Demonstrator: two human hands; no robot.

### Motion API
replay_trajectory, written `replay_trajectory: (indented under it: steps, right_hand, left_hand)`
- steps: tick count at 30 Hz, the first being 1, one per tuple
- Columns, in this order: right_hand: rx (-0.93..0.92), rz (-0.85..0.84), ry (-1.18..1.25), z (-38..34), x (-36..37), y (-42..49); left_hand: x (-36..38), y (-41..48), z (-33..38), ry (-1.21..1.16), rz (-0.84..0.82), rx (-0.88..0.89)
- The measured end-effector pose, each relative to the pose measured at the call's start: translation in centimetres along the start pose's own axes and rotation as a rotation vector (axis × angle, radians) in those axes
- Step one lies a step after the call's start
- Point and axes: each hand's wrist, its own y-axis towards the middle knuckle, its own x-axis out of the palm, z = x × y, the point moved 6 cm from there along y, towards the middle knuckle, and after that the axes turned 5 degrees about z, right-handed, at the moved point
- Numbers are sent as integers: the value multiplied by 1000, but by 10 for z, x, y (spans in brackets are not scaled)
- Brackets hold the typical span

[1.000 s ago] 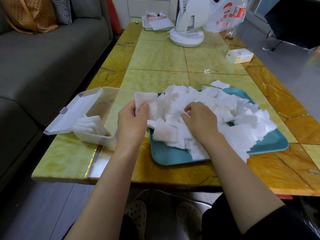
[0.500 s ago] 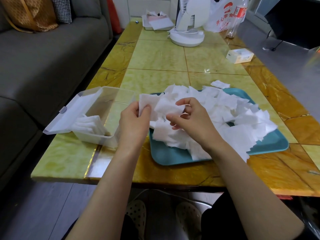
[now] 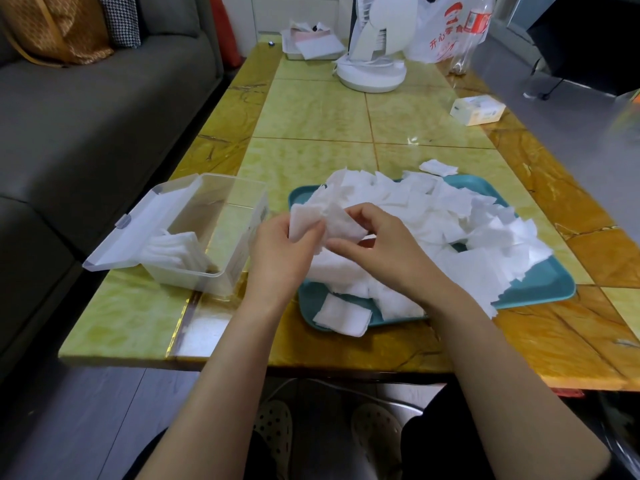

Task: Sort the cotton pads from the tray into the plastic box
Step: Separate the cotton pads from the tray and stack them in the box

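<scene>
A teal tray [image 3: 540,289] on the yellow table carries a heap of white cotton pads [image 3: 450,226]. Left of it stands a clear plastic box [image 3: 239,206] with its lid open to the left and a row of pads [image 3: 176,251] stacked on edge inside. My left hand [image 3: 280,251] grips a small stack of pads [image 3: 304,216] above the tray's left end. My right hand [image 3: 384,244] pinches another pad [image 3: 341,223] right beside that stack. One pad [image 3: 343,315] hangs over the tray's front edge.
A loose pad [image 3: 438,167] lies on the table behind the tray. Farther back stand a white fan [image 3: 372,46], a small carton [image 3: 478,110], a plastic bag [image 3: 446,32] and a tray of papers [image 3: 311,46]. A grey sofa [image 3: 86,116] runs along the left.
My right hand lifted a pad off the heap and brought it to the stack in my left hand. A pad has slid to the tray's front edge.
</scene>
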Motion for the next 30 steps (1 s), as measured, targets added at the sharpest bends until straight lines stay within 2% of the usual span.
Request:
replay_trajectory:
  steps: [4, 6, 9, 11, 15, 23, 27, 30]
  right_hand:
    - [-89, 170, -48, -5, -17, 0]
    - [-51, 233, 71, -5, -24, 1]
    - [99, 128, 413, -8, -21, 0]
    - [134, 31, 472, -9, -12, -3]
    - [139, 13, 393, -8, -2, -5]
    - [114, 91, 241, -3, -3, -4]
    - [103, 102, 210, -1, -4, -3]
    - [109, 77, 205, 2, -4, -2]
  left_hand:
    - [2, -1, -1, 12, -28, 10]
    - [3, 2, -4, -14, -7, -20]
    - [4, 4, -6, -63, 7, -85]
    - [7, 3, -7, -95, -23, -106]
    - [15, -3, -2, -199, -159, -142]
    - [21, -5, 1, -279, -207, -203]
    - [23, -8, 4, -211, -263, -111]
    - [18, -6, 1, -164, -191, -68]
